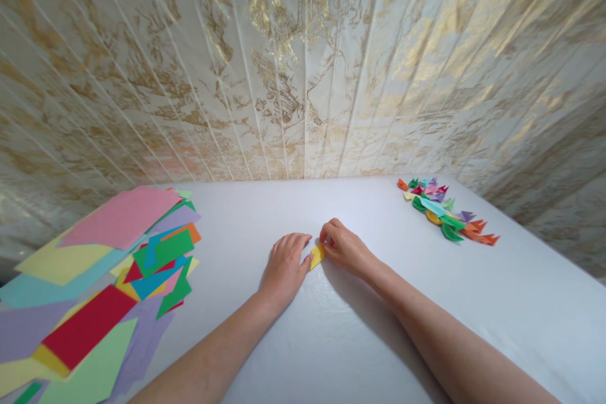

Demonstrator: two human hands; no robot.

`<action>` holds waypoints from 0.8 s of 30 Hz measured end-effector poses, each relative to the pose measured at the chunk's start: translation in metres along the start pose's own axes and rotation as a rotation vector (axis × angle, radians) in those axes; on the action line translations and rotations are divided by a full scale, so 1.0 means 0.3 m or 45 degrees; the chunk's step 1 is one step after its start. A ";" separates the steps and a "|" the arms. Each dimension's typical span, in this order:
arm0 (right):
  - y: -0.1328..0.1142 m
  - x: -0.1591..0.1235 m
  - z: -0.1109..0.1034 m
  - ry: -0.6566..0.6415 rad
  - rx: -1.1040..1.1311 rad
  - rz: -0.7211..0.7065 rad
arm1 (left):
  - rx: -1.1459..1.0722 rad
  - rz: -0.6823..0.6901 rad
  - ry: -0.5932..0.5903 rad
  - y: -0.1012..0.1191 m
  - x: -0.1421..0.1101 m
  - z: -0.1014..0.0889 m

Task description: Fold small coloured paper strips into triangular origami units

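Note:
A small folded piece of yellow paper [317,257] lies on the white table between my two hands. My left hand [285,265] curves beside it, thumb tip pressed on the paper's left edge and the index finger bent above, with a gap between thumb and index. From the other side my right hand [346,246] pinches the paper's right end, fingers bent and close together. The fingertips partly cover the paper, so its exact fold cannot be made out.
To the left lie many loose coloured sheets, among them a large pink sheet [125,218], a red rectangle [89,327] and a green piece [165,251]. At the back right sits a cluster of small folded paper figures [440,209]. A gold-patterned curtain [303,63] hangs behind the table [237,202].

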State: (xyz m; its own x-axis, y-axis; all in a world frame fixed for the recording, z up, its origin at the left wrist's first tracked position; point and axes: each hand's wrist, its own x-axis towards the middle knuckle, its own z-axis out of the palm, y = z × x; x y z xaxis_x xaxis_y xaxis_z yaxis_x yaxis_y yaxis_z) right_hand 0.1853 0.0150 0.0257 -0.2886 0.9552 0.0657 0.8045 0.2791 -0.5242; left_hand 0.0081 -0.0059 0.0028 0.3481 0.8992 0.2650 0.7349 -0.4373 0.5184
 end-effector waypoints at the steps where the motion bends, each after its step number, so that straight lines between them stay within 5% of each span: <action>1: 0.005 0.002 0.000 -0.002 0.023 -0.003 | -0.005 -0.003 0.005 0.001 0.001 0.000; 12: 0.019 -0.002 -0.056 -0.193 0.161 -0.096 | -0.012 0.092 -0.049 0.036 -0.008 -0.013; 24: 0.019 -0.004 -0.052 -0.179 0.115 -0.120 | 0.079 0.205 -0.154 0.055 -0.021 -0.024</action>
State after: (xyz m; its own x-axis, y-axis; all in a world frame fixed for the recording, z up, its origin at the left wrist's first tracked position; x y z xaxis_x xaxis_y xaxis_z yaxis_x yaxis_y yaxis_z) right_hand 0.1983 0.0168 0.0359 -0.4349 0.9005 0.0021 0.7225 0.3504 -0.5960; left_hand 0.0139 -0.0189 0.0156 0.5286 0.8146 0.2388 0.6972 -0.5771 0.4252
